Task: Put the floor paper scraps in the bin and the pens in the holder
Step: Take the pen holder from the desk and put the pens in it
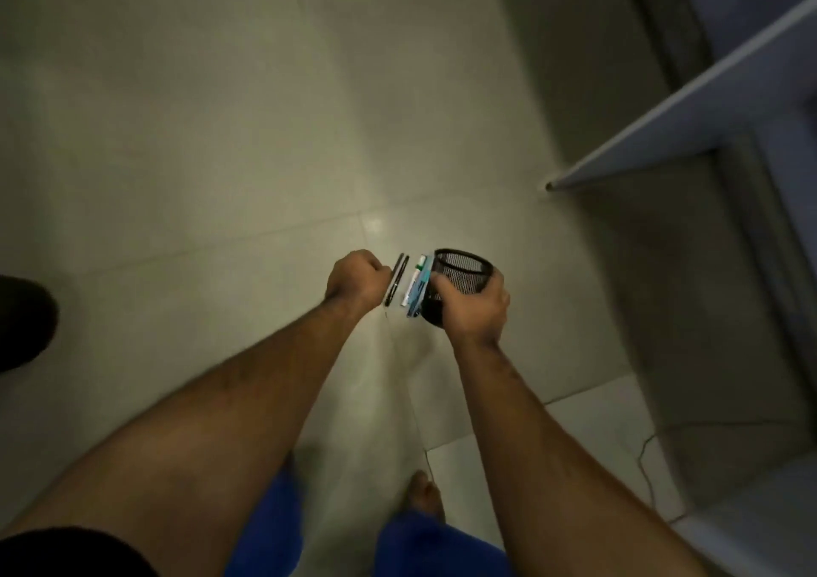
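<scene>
**Two hands, one mesh holder, a bundle of pens**

Nearest the camera, two bare forearms are reaching forward and down over one pair of blue-clad legs (424, 545), with one bare foot (425, 494) showing between them on the pale tiled floor (199, 156).

The right hand (475, 307) is gripping one black mesh pen holder (460, 278), fingers curled round its near wall and thumb on its left side. The holder is tilting, its open rim facing up and away from the person; whether anything is inside it cannot be told.

Just to the left of the holder, the left hand (356, 278) is closing in a fist round a bundle of pens (409, 282), which are standing out from the fist towards the holder and touching its left wall. About four can be counted: two dark ones on the side farthest from the holder, one white with a green cap, and one light blue against the mesh. Blur is making an exact count uncertain.

To the right of the holder and well apart from it, one pale board edge (689, 103) is running diagonally. Far to the left of the holder, one dark rounded shape (24, 320) is lying at the frame edge; what it is cannot be told.
</scene>
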The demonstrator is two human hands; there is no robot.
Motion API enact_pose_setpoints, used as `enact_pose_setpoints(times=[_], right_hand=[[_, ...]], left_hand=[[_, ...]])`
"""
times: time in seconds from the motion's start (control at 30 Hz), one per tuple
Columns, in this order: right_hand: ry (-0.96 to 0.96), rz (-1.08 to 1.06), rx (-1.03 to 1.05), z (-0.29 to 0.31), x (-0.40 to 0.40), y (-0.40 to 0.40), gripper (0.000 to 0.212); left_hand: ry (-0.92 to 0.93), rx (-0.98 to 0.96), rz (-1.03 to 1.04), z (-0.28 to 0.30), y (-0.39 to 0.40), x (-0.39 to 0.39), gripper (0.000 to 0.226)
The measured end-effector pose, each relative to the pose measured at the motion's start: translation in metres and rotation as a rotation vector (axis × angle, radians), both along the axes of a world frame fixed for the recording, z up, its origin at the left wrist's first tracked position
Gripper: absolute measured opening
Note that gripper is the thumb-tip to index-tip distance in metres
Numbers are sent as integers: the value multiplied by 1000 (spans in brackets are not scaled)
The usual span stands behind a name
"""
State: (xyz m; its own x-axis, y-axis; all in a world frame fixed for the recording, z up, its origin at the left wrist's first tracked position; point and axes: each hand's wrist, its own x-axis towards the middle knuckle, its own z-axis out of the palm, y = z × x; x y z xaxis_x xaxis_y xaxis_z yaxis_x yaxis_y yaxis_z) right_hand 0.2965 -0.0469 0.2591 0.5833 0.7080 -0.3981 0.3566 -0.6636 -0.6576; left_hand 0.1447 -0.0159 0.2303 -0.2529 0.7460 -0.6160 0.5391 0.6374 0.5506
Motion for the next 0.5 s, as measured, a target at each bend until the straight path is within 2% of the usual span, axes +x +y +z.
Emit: enact_pose_setpoints(times=[0.13, 0.27, 0.5], right_hand=[[-51, 11, 50, -107, 17, 9, 84], [-222, 122, 107, -186, 26, 13, 92], [-384, 198, 216, -273, 42, 39, 90]], left_hand=[[7, -5, -97, -115, 17, 24, 15], [68, 19, -194, -198, 24, 39, 9], [317, 119, -372, -283, 39, 64, 20]])
